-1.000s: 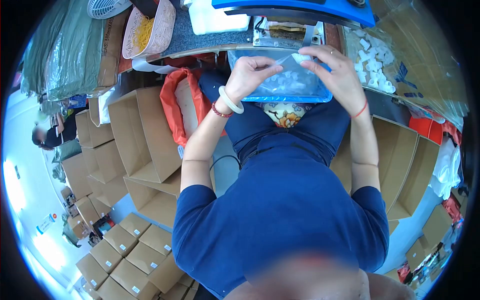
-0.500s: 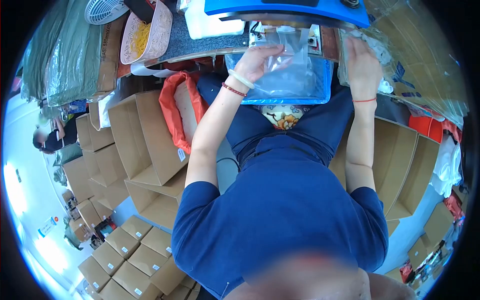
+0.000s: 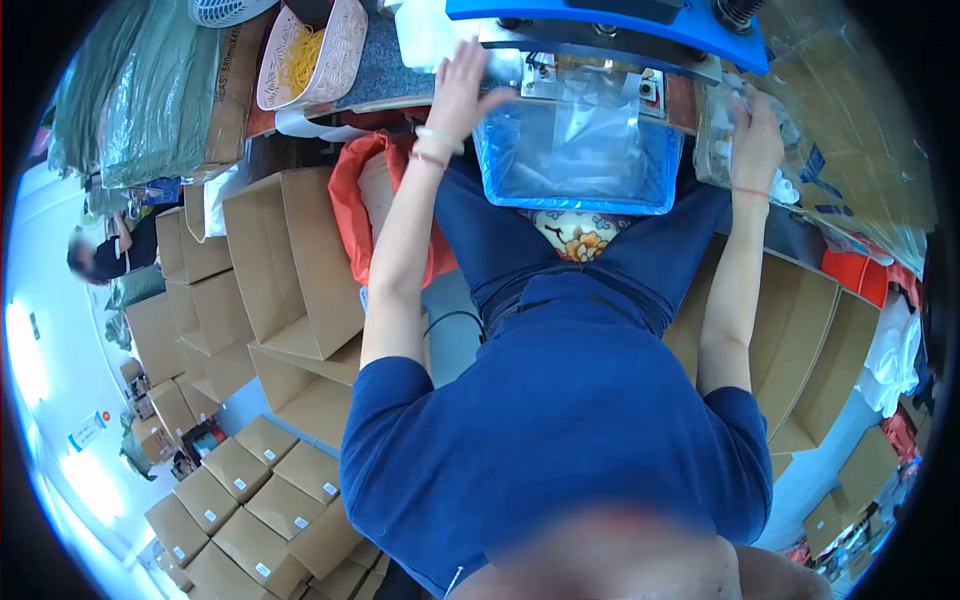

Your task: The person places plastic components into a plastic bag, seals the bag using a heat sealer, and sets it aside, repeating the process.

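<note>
My left hand is held out with its fingers stretched and its thumb apart, beside the left edge of a blue-lined tray. Clear plastic bags lie in this tray on my lap. Above the tray is a machine with a blue top plate and a metal fixture. At the right, my right hand reaches into a pile of clear and whitish plastic pieces. Its fingers are curled, and what they grip is too small to make out.
A white basket with yellow rubber bands and a white container stand at the upper left. Open cardboard boxes and a red bag flank my legs. Closed cartons are stacked behind. Another person sits far left.
My left hand has moved left and up, away from the clear bag over the tray, and its fingers have opened out. My right hand's fingers have curled among the plastic pieces.
</note>
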Motion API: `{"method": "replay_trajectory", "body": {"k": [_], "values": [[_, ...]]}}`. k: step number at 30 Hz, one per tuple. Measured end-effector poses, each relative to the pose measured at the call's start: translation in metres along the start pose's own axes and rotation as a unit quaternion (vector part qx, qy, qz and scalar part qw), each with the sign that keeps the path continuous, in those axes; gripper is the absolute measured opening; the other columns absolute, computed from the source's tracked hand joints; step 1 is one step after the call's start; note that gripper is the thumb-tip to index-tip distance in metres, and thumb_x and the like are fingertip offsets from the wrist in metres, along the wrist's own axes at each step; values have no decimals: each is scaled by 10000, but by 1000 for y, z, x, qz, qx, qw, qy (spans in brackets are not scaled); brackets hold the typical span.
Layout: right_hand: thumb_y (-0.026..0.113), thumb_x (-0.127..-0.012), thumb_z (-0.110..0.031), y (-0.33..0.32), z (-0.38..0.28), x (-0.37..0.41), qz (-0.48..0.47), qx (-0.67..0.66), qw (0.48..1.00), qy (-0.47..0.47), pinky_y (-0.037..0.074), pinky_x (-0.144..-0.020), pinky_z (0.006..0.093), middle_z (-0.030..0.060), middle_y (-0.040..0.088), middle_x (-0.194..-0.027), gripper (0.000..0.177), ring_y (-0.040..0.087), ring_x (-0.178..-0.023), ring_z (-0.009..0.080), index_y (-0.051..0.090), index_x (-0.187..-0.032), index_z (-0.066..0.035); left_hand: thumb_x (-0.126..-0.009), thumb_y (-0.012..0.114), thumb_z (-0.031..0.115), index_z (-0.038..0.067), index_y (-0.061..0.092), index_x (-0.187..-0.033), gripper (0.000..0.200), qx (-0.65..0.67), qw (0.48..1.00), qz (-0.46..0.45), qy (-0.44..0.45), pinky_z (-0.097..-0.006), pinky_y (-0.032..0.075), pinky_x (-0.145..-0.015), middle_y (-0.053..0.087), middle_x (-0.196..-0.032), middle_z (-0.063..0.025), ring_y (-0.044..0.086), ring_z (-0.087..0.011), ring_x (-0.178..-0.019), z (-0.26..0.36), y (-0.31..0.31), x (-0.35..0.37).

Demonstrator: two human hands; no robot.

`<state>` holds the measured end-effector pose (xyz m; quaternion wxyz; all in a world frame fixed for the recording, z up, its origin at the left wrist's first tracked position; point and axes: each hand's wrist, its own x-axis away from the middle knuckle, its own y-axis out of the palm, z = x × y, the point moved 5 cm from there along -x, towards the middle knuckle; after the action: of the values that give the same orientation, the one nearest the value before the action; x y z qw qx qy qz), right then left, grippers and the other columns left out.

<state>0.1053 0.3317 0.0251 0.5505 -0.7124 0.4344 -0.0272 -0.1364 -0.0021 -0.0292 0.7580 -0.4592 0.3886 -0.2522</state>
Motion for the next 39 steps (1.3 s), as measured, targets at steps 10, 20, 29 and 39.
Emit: {"method": "replay_trajectory", "body": {"k": [10,20,29,39], "values": [[708,-862,-61,-19,-118,81,-263,-408,872,69,496,-807,234,30,698,-1001,225,628,-918,95,692,-1085,-41,-810,777,107,4,740,-972,195,317,920,27,-228,-218,500,-707,731,-861,-46,633,-61,-770,43,-55,35],[723,-842,-115,-64,-175,34,-189,-327,899,-224,507,-820,308,106,692,-1027,216,660,-937,223,683,-1033,-24,-836,755,134,-16,736,-987,213,491,832,-142,-215,-213,505,-725,732,-870,-52,630,-61,-793,116,-74,21],[607,-929,-248,-9,-93,15,-159,-162,970,-84,514,-779,369,115,683,-1053,285,656,-932,307,631,-1161,-84,-923,642,92,-57,666,-1108,239,748,534,-215,-330,-290,549,-843,704,-1044,-123,685,-184,-937,103,30,13],[587,-833,-59,26,-12,14,-150,157,965,-149,456,-921,434,136,612,-1174,333,545,-1047,377,653,-1157,-103,-874,729,234,-2,679,-1114,340,553,752,-224,-282,-287,548,-769,713,-997,-73,685,-151,-871,72,6,4]]}}
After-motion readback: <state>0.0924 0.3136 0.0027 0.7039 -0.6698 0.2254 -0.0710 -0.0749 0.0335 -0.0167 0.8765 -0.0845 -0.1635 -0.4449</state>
